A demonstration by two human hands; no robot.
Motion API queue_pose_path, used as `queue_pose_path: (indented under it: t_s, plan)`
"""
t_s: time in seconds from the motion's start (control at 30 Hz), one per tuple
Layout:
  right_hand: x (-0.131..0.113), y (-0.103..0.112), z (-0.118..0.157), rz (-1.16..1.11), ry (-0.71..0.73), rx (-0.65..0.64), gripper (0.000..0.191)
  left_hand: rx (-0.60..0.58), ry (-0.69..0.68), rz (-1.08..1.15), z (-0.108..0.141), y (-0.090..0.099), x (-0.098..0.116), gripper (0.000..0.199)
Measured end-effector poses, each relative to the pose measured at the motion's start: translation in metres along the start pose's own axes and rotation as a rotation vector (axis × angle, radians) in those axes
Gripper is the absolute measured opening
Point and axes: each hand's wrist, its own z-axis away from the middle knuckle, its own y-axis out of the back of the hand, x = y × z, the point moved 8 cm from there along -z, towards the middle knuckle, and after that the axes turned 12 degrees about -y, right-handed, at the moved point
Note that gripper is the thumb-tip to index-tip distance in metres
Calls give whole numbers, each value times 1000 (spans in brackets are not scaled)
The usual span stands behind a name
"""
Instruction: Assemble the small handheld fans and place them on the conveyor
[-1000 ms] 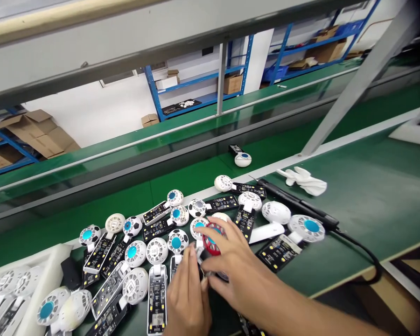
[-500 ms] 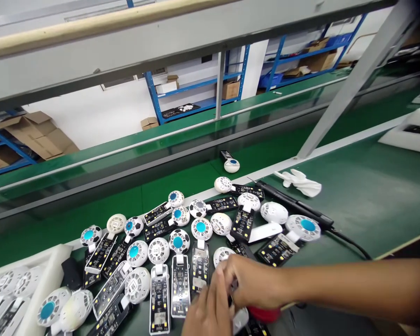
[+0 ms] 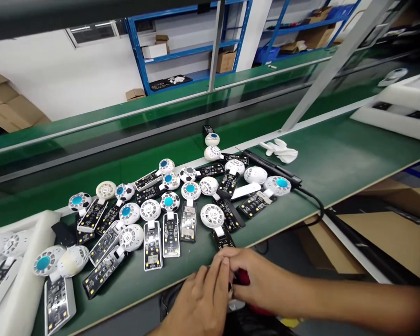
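While the left hand (image 3: 203, 298) and the right hand (image 3: 257, 280) were pressed together at their fingertips, the right thumb and forefinger were curled around a red piece (image 3: 243, 277), mostly hidden, just off the front edge of the worktop (image 3: 331, 161). Whether the left hand also pinched it, I could not tell, because its thumb was hidden. Just beyond the hands, a circuit board (image 3: 224, 239) with a round white head (image 3: 212, 215) lay at the front edge. A black pen-like tool (image 3: 275, 169) slanted from the back edge, beside a white cloth (image 3: 280, 151).
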Motion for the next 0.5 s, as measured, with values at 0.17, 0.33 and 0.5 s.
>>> queue_pose_path:
  t_s: [0.17,0.33,0.5]
  plan:
    - [-30,45,3,238,56,174,21,181,199,166,24,9,-45,41]
    - [-16,89,32,165,-20,431,31,210,928,264,81,16,-180,35]
    - [25,76,45,243,-175,313,28,198,1321,108,132,17,-310,30]
